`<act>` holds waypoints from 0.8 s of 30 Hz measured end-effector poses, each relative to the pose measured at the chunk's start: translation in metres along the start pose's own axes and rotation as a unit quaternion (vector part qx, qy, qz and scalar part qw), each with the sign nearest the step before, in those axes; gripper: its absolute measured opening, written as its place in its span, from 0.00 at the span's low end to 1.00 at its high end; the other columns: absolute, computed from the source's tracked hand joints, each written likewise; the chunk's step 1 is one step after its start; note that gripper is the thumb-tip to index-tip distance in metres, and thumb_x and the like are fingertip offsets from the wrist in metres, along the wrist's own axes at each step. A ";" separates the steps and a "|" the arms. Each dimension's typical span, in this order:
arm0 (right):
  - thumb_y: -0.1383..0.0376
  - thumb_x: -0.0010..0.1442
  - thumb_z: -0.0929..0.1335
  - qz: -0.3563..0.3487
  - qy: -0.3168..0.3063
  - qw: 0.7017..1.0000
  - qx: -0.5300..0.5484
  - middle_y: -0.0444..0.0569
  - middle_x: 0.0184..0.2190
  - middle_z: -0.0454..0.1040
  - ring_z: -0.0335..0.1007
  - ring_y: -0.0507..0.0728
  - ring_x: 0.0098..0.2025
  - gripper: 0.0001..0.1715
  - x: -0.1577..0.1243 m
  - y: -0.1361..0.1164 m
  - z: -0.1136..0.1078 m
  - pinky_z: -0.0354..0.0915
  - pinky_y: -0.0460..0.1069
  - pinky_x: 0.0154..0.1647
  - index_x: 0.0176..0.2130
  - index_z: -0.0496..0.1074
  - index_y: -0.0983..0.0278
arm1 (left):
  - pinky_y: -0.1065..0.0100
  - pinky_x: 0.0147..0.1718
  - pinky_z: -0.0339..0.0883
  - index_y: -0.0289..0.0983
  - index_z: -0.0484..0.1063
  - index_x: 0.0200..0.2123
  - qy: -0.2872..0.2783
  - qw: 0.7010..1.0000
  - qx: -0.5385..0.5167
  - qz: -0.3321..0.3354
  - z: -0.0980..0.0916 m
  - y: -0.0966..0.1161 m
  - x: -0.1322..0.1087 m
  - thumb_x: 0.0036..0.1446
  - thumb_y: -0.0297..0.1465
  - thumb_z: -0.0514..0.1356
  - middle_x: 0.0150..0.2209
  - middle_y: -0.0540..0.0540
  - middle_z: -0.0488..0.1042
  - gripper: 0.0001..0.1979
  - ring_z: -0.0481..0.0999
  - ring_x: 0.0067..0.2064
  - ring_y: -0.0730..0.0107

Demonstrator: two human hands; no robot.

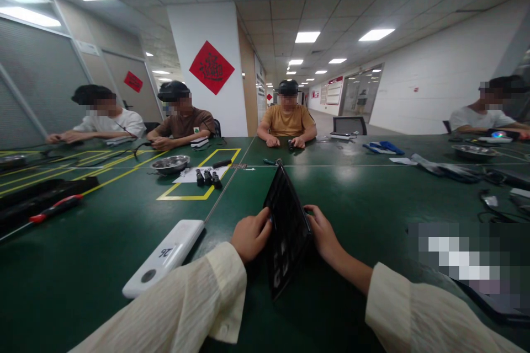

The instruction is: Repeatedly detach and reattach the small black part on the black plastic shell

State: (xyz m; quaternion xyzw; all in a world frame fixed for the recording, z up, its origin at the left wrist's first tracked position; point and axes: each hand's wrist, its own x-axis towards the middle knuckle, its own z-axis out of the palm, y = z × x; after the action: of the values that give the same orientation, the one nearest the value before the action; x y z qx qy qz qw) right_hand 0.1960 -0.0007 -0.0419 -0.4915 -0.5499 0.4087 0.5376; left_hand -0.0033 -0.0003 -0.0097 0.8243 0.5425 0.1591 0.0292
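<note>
A flat black rectangular case-like object (285, 231) stands on edge in front of me, steeply tilted, its face dark and glossy with a few pale shapes low down. I cannot make out its exact kind. My left hand (252, 231) grips its left side, fingers curled against the edge and thumb near the face. On the right side, my right hand (325, 234) holds the edge, with some fingertips hidden behind it. Left of my left forearm lies a white power-bank-like device (165, 259) marked 26.
Several black cylindrical parts (208, 178) and a metal bowl (170, 164) are at the left. A red-and-black screwdriver (57, 208) lies farther left. Blue-handled items (383, 148) and plastic bags (445, 168) are at the right. A person (287, 118) sits opposite; others sit at the sides.
</note>
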 end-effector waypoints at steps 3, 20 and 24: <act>0.56 0.53 0.62 0.003 -0.002 1.000 0.006 0.46 0.28 0.74 0.70 0.58 0.32 0.17 0.001 0.001 0.000 0.63 0.50 0.32 0.40 0.65 0.62 | 0.70 0.33 0.60 0.40 0.66 0.39 -0.011 1.000 -0.026 0.011 -0.002 0.002 0.002 0.64 0.38 0.38 0.30 0.46 0.74 0.19 0.75 0.35 0.65; 0.54 0.53 0.62 0.007 -0.012 1.000 0.019 0.46 0.30 0.74 0.71 0.58 0.33 0.19 0.002 0.004 0.000 0.63 0.50 0.32 0.41 0.64 0.63 | 0.69 0.33 0.60 0.38 0.68 0.33 -0.042 0.999 -0.024 -0.006 -0.002 0.004 0.002 0.64 0.39 0.37 0.31 0.44 0.75 0.22 0.75 0.36 0.63; 0.54 0.52 0.62 0.012 -0.013 0.999 0.027 0.47 0.31 0.74 0.70 0.58 0.32 0.18 0.002 0.002 0.000 0.63 0.51 0.32 0.40 0.63 0.62 | 0.69 0.35 0.60 0.39 0.64 0.39 -0.015 0.998 -0.049 -0.027 0.002 0.001 0.002 0.64 0.39 0.39 0.34 0.45 0.75 0.17 0.75 0.37 0.64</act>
State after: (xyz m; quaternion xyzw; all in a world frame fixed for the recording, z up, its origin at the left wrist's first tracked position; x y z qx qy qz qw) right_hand 0.1961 0.0018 -0.0438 -0.4783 -0.5394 0.4361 0.5386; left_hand -0.0007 0.0012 -0.0109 0.8092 0.5558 0.1719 0.0817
